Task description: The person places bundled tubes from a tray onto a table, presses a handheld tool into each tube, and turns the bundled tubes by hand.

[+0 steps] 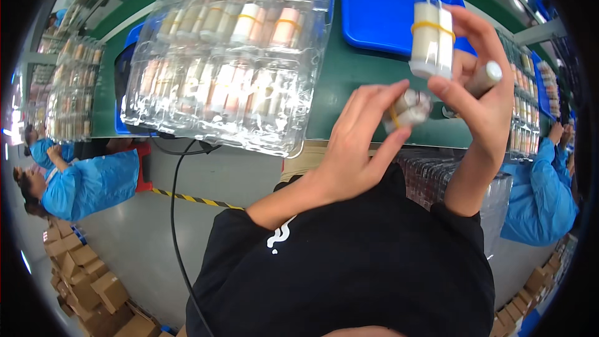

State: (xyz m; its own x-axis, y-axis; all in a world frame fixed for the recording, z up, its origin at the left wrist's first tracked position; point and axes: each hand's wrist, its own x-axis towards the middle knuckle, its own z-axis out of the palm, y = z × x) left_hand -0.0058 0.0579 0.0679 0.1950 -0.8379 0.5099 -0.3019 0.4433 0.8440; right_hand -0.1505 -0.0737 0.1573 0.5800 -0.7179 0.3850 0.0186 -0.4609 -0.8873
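My left hand (352, 143) pinches a small bundle of pale tubes (409, 112) between thumb and fingers; a yellow rubber band goes round it, and it is slightly blurred. Higher and to the right, my right hand (483, 97) grips an upright bundle of cream and white tubes (430, 40), also bound by a yellow rubber band. A single grey-white tube (485, 79) lies tilted against that palm, its round end facing outward. The two bundles are close together but apart. Left of my hands, a clear plastic tray (293, 134) holds rows of similar banded tubes in white, cream and pink.
A blue tray (368, 28) lies on the green table (331, 106) behind my hands. Stacked clear trays (430, 178) stand below the edge at right. A black cable (175, 212) hangs at left. People in blue smocks (90, 184) and cardboard boxes (87, 274) are farther off.
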